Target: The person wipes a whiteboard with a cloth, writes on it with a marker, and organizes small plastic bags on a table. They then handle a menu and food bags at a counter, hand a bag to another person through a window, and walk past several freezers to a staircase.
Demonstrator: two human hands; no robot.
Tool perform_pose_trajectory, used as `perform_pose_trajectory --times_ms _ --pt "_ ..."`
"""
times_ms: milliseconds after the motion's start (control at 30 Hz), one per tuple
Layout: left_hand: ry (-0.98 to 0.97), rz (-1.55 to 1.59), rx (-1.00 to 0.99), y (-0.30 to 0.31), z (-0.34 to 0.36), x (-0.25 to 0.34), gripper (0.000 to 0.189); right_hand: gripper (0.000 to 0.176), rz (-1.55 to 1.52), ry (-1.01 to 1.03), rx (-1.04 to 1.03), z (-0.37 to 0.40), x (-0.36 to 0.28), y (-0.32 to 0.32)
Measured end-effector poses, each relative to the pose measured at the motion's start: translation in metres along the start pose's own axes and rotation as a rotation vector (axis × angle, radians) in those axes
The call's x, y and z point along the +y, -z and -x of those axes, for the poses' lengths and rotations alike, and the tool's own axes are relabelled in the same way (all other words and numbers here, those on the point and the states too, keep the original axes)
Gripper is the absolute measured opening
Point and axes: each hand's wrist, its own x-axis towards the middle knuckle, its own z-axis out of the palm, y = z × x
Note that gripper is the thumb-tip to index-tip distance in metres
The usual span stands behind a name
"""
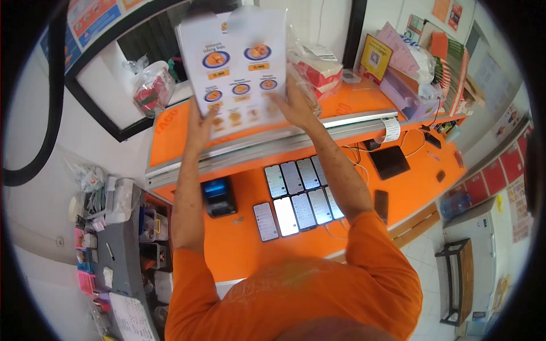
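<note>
Gripping the picture menu sheet (236,62) by its lower edge with left hand (200,124) and right hand (296,105), holding it aloft over the orange counter's raised shelf (176,133), likely risking dropping it onto the phones (298,197) below through a slackening pinch.

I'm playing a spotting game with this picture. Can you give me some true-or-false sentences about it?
1. The left hand and the right hand both hold up a menu sheet. True.
2. The counter is blue. False: it is orange.
3. Smartphones lie in rows on the counter. True.
4. The receipt printer sits on top of the smartphones. False: it stands beside them, on the counter.
</note>
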Motion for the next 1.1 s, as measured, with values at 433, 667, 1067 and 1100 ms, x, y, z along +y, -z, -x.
perform_pose_trajectory --times_ms 433,667,1067,1100 --pt "0.876 -0.146 -0.177 0.0 -0.004 -0.036 0.042 0.058 0.822 -0.578 -0.199 -0.11 0.078 0.133" --pt "0.647 -0.198 0.031 -0.04 -0.008 -0.084 0.049 0.053 0.922 -0.443 -0.219 -0.108 0.086 0.13" --pt "0.632 -0.436 0.004 -0.031 0.002 -0.061 0.049 0.04 0.828 -0.333 0.045 -0.077 0.122 0.217" --pt "0.636 -0.438 0.004 -0.034 0.0 -0.052 0.049 0.039 0.827 -0.354 0.0 -0.074 0.123 0.221"
